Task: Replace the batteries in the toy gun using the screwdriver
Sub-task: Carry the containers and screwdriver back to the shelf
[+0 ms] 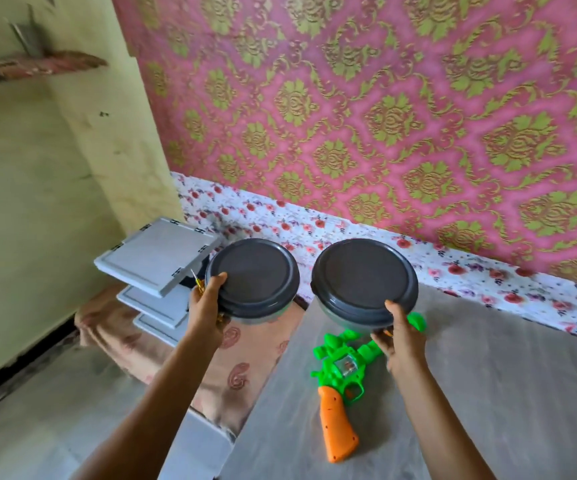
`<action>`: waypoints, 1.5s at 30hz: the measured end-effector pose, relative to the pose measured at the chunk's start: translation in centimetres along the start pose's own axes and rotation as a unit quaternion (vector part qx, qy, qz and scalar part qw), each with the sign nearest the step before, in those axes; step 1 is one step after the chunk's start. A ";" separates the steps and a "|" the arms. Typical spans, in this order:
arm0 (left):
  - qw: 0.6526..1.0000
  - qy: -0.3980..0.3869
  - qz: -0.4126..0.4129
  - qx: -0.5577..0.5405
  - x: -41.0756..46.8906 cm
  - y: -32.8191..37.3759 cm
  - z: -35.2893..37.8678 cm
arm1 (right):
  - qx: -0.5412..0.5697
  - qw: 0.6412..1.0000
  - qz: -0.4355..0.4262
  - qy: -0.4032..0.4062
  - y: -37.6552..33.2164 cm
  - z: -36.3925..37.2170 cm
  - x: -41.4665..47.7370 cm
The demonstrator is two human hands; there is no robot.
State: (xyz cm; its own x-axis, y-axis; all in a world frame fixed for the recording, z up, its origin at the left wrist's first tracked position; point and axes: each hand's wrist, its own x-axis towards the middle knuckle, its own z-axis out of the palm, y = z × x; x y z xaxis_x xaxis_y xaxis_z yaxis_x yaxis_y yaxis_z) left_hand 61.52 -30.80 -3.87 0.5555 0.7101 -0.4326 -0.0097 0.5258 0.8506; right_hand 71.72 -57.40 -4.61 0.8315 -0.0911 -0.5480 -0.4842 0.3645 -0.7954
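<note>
- Two round clear-plastic bowls with dark grey lids are side by side and apart, one in each hand: the left bowl (254,271) and the right bowl (363,275).
- The left hand (207,303) grips the left bowl at its near rim, thumb on the lid and fingers curled beneath.
- One yellow-handled screwdriver (197,285) is tucked in that same hand. Its thin shaft pokes up beside the bowl; most of the handle is hidden.
- The right hand (401,337) grasps the right bowl at its near rim, thumb on the lid and fingers under the edge.
- One plastic toy gun (339,372), bright green with an orange grip, lies on the grey table (487,393). It is just below the right hand, grip toward the person.
- The gun's barrel end runs under the right bowl; whether they touch I cannot tell.
- Three pale grey rectangular panels (155,254) are stacked in steps to the left of the left bowl.
- One pinkish patterned cloth (242,362) hangs below the panels, beside the table edge.
- One white flowered cloth (453,268) runs along the foot of the pink and gold-green wallpaper (384,98).
</note>
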 end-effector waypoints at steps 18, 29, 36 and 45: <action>1.000 0.003 0.023 0.001 17.9 17.1 -22.3 | -0.013 0.999 0.049 -0.020 16.8 28.0 -8.0; 0.999 0.048 0.014 -0.005 28.8 20.6 -28.3 | -0.063 0.991 0.100 -0.060 22.6 43.3 -3.6; 0.998 0.058 0.005 0.007 34.1 22.3 -29.2 | -0.088 0.988 0.114 -0.051 26.3 48.5 -0.7; 0.999 0.050 -0.020 0.003 37.9 23.4 -29.8 | -0.099 0.991 0.092 -0.009 28.9 51.0 0.8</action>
State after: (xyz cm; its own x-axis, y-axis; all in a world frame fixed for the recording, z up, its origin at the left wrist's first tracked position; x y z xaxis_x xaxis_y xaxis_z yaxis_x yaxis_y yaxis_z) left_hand 57.57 22.39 -9.23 0.4692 0.7325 -0.4932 0.0163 0.5512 0.8342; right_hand 72.27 0.35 -14.77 0.7278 -0.0230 -0.6854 -0.6706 0.1851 -0.7183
